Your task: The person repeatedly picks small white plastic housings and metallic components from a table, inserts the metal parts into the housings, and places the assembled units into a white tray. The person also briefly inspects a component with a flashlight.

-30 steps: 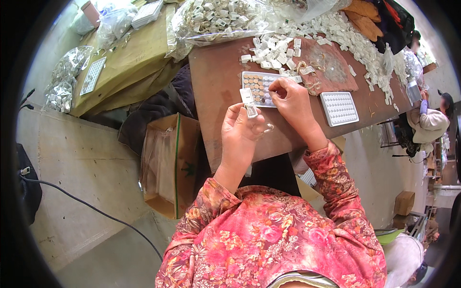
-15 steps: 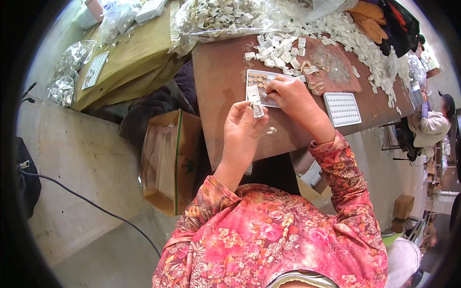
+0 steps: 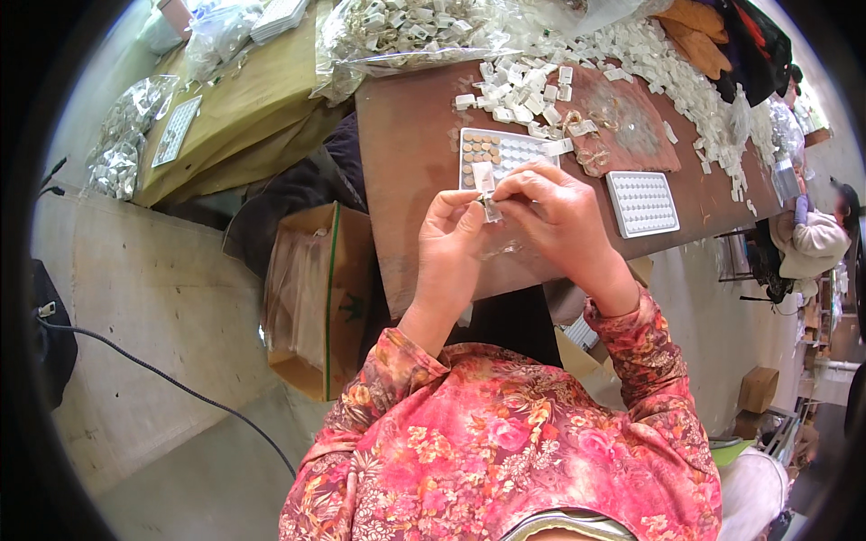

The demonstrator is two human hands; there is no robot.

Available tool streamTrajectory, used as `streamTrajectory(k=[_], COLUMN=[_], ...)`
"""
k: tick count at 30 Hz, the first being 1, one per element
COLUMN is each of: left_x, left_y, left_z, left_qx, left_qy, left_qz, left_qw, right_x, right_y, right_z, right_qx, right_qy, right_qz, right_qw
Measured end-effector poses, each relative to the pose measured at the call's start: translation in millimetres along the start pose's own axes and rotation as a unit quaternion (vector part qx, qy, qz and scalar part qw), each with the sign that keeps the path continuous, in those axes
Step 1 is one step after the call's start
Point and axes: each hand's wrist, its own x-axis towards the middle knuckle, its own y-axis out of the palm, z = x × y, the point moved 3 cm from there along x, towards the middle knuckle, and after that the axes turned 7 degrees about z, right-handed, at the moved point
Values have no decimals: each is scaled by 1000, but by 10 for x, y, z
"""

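My left hand pinches a small clear-and-white hinged plastic case, its lid standing open, over the near edge of a white tray. My right hand is closed, its thumb and fingertips meeting at the middle of the case; whatever they pinch is hidden. Behind the case lies the white moulded tray, with several round tan pieces in its left part and bare cups to the right. Beside my right wrist sits a second white tray with rows of cups.
Loose plastic cases are heaped at the back of the brown table, spreading far right. A reddish cloth pad carries thin strands. Left of the table stands a cardboard box. Another person sits at far right.
My right hand has come from the tray toward me and now meets the case. The left hand stays nearly in place, still pinching the case.
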Motion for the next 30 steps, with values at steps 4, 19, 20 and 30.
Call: streamTrajectory(k=[4,19,20,30], left_x=[-6,-9,-12,-10], left_y=[13,-8,-13,-7], left_z=[-6,-16,-20,-20], left_qx=[10,13,14,9], left_qy=[7,-4,-8,-26], left_qz=[-3,8,4,0], left_qw=[1000,1000,1000,1000], right_x=[-1,53,57,30], right_y=[48,-49,-42,-9], right_z=[75,134,128,63], right_qx=[-53,25,37,1], right_qy=[-22,-2,-1,-17], right_qz=[-14,-12,-10,2], right_qw=[998,1000,999,1000])
